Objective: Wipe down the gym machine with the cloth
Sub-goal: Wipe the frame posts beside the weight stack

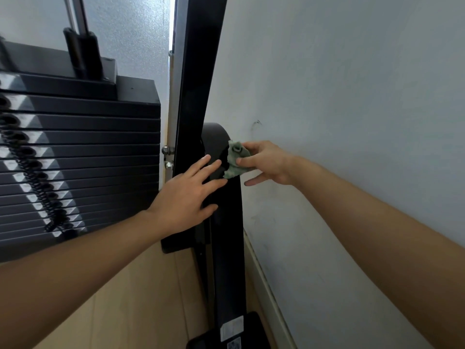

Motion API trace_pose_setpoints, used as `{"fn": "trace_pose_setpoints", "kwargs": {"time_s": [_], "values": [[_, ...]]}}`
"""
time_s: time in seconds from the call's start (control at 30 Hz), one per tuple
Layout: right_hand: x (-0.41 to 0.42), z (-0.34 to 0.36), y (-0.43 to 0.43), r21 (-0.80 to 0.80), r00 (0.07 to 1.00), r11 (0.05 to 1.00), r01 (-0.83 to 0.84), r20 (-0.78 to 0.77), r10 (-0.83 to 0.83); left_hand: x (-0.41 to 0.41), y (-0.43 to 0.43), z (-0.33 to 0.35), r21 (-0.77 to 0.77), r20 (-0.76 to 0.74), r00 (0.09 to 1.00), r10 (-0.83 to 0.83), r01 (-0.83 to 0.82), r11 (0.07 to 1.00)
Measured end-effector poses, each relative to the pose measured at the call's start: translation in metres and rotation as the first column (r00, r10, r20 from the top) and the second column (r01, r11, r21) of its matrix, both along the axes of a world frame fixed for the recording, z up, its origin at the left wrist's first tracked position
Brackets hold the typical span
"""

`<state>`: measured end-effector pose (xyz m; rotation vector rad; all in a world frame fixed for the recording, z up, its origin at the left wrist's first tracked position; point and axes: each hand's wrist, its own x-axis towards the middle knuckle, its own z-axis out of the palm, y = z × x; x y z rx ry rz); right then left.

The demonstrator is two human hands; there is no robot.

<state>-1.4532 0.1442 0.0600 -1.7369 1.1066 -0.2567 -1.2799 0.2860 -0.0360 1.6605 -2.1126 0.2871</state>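
The gym machine's black upright frame (pixel 198 79) runs from the top centre down to the floor, close to the wall. A small crumpled green cloth (pixel 236 159) is pinched in my right hand (pixel 266 162) and touches the right edge of the rounded black frame part (pixel 216 137). My left hand (pixel 186 197) lies flat with fingers spread on the black frame, just left of the cloth.
A black weight stack (pixel 83 157) with a coiled black cord (pixel 30 172) fills the left. The pale wall (pixel 352 96) stands immediately right of the frame, leaving a narrow gap. Light wooden floor (pixel 141 298) and a white skirting board (pixel 271 298) lie below.
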Motion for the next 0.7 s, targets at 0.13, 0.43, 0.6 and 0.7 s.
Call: {"fn": "trace_pose_setpoints", "kwargs": {"time_s": [0.13,0.43,0.6,0.7], "values": [[-0.009,-0.012,0.009,0.097,0.999,0.995,0.032,-0.010,-0.032,-0.001,0.000,0.000,0.004,-0.006,1.000,-0.002,0.003,1.000],[-0.025,-0.038,0.024,0.288,0.994,0.952,0.104,-0.066,-0.088,0.000,0.000,-0.002,-0.009,-0.015,1.000,-0.012,0.012,1.000],[-0.022,-0.033,0.026,0.262,0.995,0.960,0.102,-0.008,-0.103,0.000,0.000,-0.005,-0.021,-0.023,1.000,-0.011,0.011,1.000],[-0.020,-0.038,0.028,0.214,0.987,0.967,0.138,0.046,-0.151,-0.001,0.001,-0.007,-0.028,-0.016,1.000,-0.010,0.009,1.000]]}}
